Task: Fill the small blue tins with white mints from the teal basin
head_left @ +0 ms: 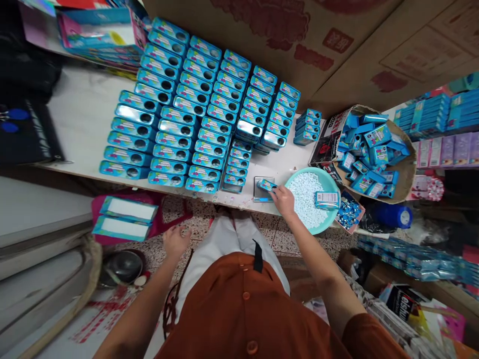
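Observation:
My right hand (283,200) reaches over the table's front edge with its fingers closed on a small blue tin (266,185), which is at a small square scale (263,196). Just right of that hand is a turquoise bowl (318,230) of white pellets (306,197), with a blue box (327,200) lying on the pellets. My left hand (176,241) hangs in front of the table, fingers apart and holding nothing. Rows of blue tins (168,124) with round dark openings stand to the left of the scale.
A cardboard box (406,174) full of blue tins stands at the right, beside a small tray of blue pieces (350,213). Large cartons (262,30) line the back. A pink stool (98,207) bears two open blue boxes (125,219) at the left.

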Motion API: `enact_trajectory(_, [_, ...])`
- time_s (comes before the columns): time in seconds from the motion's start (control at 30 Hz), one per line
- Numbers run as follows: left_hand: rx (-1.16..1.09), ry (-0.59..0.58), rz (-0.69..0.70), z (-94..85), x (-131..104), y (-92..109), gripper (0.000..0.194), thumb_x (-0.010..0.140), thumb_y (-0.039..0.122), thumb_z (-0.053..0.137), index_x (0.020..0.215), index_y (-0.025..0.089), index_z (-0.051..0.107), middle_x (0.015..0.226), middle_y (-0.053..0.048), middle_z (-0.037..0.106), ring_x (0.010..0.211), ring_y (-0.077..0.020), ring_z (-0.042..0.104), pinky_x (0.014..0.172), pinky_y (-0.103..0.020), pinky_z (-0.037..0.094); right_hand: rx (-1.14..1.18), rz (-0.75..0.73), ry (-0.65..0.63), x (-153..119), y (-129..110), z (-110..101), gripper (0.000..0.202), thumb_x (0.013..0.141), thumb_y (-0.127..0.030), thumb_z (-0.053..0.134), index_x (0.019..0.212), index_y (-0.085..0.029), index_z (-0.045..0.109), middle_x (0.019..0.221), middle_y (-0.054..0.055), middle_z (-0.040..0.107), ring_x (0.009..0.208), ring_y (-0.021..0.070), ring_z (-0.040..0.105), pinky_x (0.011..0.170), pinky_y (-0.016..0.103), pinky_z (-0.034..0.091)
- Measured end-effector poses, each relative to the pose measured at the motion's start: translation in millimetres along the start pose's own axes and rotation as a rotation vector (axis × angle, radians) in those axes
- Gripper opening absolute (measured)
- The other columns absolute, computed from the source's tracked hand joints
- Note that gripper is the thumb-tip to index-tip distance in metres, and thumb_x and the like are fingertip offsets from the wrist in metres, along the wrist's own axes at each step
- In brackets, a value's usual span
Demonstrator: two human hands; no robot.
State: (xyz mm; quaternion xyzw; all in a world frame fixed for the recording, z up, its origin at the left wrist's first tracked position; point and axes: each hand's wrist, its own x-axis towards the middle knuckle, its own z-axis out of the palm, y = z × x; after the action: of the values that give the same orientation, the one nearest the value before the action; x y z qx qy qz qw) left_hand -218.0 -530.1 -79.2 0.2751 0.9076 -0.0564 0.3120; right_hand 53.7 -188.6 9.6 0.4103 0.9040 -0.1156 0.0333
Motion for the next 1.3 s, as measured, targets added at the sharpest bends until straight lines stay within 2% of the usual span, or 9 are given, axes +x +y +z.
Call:
enact_trajectory(0.13, [0.007,-0.013,-0.031,-0.8,-8,-15,0.045,0.081,0.044,0.043,0.103,0.012,0.065,0.117,-0.016,0.057,0.122,-0.0283,0.042,0.105,-0.04,0.03,0.026,0.026,0.001,-5,-2,0,0.024,0.09,-0.035,0.05,0.09,-0.018,0.068,0.083,0.008,0.058,0.08,0.0192,0.051,0.072,0.03,0.039])
enact_trajectory(0.3, [0.006,-0.04,-0.032,-4.7,-15,-31,0.044,0.081,0.043,0.042,0.103,0.013,0.066,0.118,-0.018,0.058,0.123,-0.03,0.043,0.105,-0.042,0.03,0.124,0.081,0.166,-27,1,-11,0.03,0.091,-0.039,0.047,0.104,-0.017,0.064,0.092,0.01,0.06,0.09,0.0206,0.052,0.082,0.032,0.041])
enact_trajectory(0.53, [0.061,-0.08,0.06,-15.0,-10,-47,0.042,0.08,0.041,0.044,0.102,0.013,0.067,0.11,-0.016,0.066,0.112,-0.0301,0.054,0.097,-0.039,0.038,0.274,0.309,0.324,-99,1,-13,0.032,0.093,-0.037,0.041,0.102,-0.016,0.062,0.095,0.01,0.063,0.091,0.0199,0.054,0.084,0.033,0.042])
enact_trajectory(0.7, [0.029,-0.226,0.063,-23.7,5,-52,0.041,0.081,0.041,0.045,0.104,0.015,0.066,0.112,-0.015,0.066,0.113,-0.0303,0.055,0.096,-0.038,0.038,0.306,0.401,0.379,-154,-15,0,0.033,0.092,-0.038,0.041,0.103,-0.015,0.062,0.094,0.01,0.065,0.09,0.0209,0.056,0.085,0.036,0.043])
enact_trajectory(0.8, [0.007,-0.237,0.065,-30.5,15,-50,0.039,0.082,0.042,0.047,0.103,0.015,0.066,0.109,-0.014,0.068,0.106,-0.0297,0.06,0.089,-0.036,0.043,0.319,0.473,0.446,-174,-26,11,0.035,0.092,-0.039,0.039,0.101,-0.015,0.063,0.094,0.012,0.065,0.091,0.0217,0.056,0.086,0.038,0.044])
enact_trajectory(1.03, [-0.067,-0.225,0.154,-47.2,33,-37,0.031,0.084,0.038,0.049,0.1,0.016,0.063,0.105,-0.01,0.07,0.096,-0.0205,0.065,0.081,-0.026,0.047,0.41,0.618,0.592,-191,-49,25,0.036,0.091,-0.04,0.037,0.1,-0.017,0.064,0.099,0.012,0.065,0.096,0.0228,0.057,0.09,0.041,0.044])
enact_trajectory(1.3, [-0.062,-0.275,0.2,-64.0,30,-33,0.023,0.082,0.035,0.052,0.09,0.016,0.062,0.094,-0.009,0.072,0.087,-0.0206,0.067,0.07,-0.025,0.048,0.427,0.676,0.658,-190,-60,20,0.039,0.091,-0.04,0.037,0.102,-0.016,0.065,0.099,0.014,0.064,0.097,0.0233,0.057,0.09,0.041,0.045])
